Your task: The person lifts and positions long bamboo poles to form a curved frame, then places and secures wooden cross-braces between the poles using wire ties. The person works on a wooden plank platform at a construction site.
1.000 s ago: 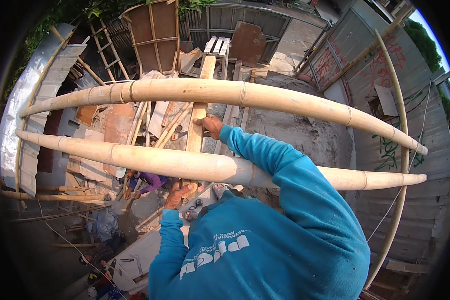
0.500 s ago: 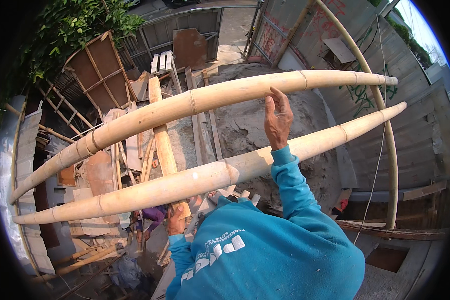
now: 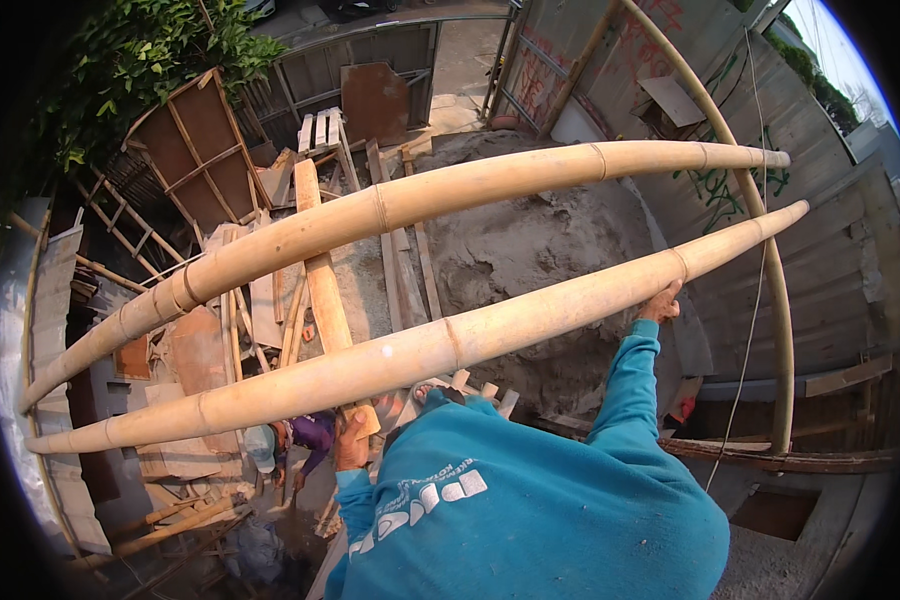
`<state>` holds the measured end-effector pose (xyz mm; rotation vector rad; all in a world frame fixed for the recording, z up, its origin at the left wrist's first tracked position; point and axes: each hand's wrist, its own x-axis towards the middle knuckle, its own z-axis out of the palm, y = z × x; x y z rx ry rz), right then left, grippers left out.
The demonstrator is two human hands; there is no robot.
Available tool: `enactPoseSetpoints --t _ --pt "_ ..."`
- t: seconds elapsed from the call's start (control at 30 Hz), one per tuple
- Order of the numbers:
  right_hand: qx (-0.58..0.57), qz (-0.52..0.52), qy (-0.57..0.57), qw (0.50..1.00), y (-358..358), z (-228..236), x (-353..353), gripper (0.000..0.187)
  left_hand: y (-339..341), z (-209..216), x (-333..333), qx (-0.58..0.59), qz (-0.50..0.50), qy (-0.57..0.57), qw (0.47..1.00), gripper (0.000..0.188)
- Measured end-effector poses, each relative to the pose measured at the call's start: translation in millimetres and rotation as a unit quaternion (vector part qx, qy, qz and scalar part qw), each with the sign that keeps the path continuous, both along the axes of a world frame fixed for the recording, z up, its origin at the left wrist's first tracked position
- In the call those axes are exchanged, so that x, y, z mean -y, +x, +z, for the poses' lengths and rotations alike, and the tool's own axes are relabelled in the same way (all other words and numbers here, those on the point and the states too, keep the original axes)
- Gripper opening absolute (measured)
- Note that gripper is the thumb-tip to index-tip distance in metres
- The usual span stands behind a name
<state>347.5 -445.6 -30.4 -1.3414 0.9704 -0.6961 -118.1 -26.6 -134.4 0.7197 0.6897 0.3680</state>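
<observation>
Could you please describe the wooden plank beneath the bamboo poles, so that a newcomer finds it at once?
Find the two long bamboo poles sweeping across the view. Left of the middle, the plank crosses beneath both, its near end at the left grip. It is flat and yellowish, unlike the greyer boards to its right.

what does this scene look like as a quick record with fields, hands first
left hand: holds near end of wooden plank
right hand: touches nearer bamboo pole, toward its right end; grip partly hidden
plank position: passes beneath nearer bamboo pole and farther bamboo pole
right side: curved pole, crossed by both
below: co-worker in purple
</observation>
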Motion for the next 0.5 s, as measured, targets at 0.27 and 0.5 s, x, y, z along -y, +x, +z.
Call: enactPoseSetpoints --t 0.27,0.5 --pt "0.159 0.263 0.206 0.929 -3.5 10.9 -15.2 0.09 4.3 16.5 3.4 0.021 -0.002 0.013 1.0 0.056" --pt "0.158 0.276 0.216 0.923 14.5 10.2 -17.6 0.086 11.4 26.3 11.3 0.02 -0.013 0.056 0.998 0.055"
